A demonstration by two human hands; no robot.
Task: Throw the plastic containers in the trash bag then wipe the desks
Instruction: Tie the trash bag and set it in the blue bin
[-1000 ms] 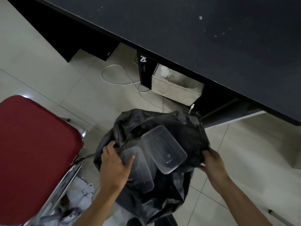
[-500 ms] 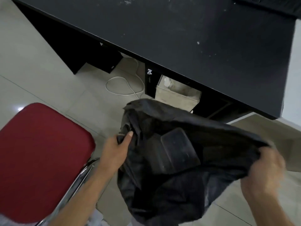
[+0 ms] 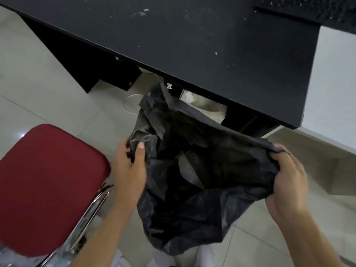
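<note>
Black film, thin and creased, makes up the trash bag (image 3: pixel 194 214), which hangs over the tiled floor (image 3: pixel 48 83) just in front of the dark desk (image 3: pixel 212 41), its mouth spread wide between the two hands. The left grip (image 3: pixel 131 170) pinches the near-left rim, thumb laid over the plastic and fingers curled behind it. The right grip (image 3: pixel 287 182) has a bunch of the opposite rim gathered in curled fingers. Deep inside lies a pale, angular shape, most likely one of the plastic containers (image 3: pixel 189 171), though the interior is too dim to count them or be sure. Judged from that, the throwing-in looks nearly done, and the job now is to settle the load. Both rims should stay level and taut, and a light shake should slide the containers to the bottom, since hard corners can split film this thin if it is jerked. The mouth can then be drawn together and the bag set down beside the red chair (image 3: pixel 48 180), clear of the working space. Wiping comes next, and the white specks (image 3: pixel 143 12) on the desk show where to begin.
</note>
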